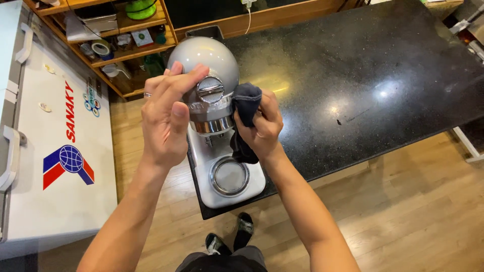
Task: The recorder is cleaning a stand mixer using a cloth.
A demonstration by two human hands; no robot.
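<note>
- The left hand (169, 118) is laid flat against the left side of the grey stand mixer (210, 80); its fingers are stretched and nothing is gripped by it, the rounded head is only steadied.
- A ring is seen on one finger of this hand.
- The right hand (262, 126) is closed around a dark cloth (246, 108), which is pressed on the right side of the mixer head, just beside the round metal knob (210, 89).
- Below both hands, the white base of the mixer with its round metal plate (229, 176) is seen, placed at the near edge of the black worktop (363, 75).
- To the left of the left hand, a white chest freezer (55, 151) is standing on the wooden floor (403, 201).
- Beyond the hands, wooden shelves (121, 30) with small items are visible.
</note>
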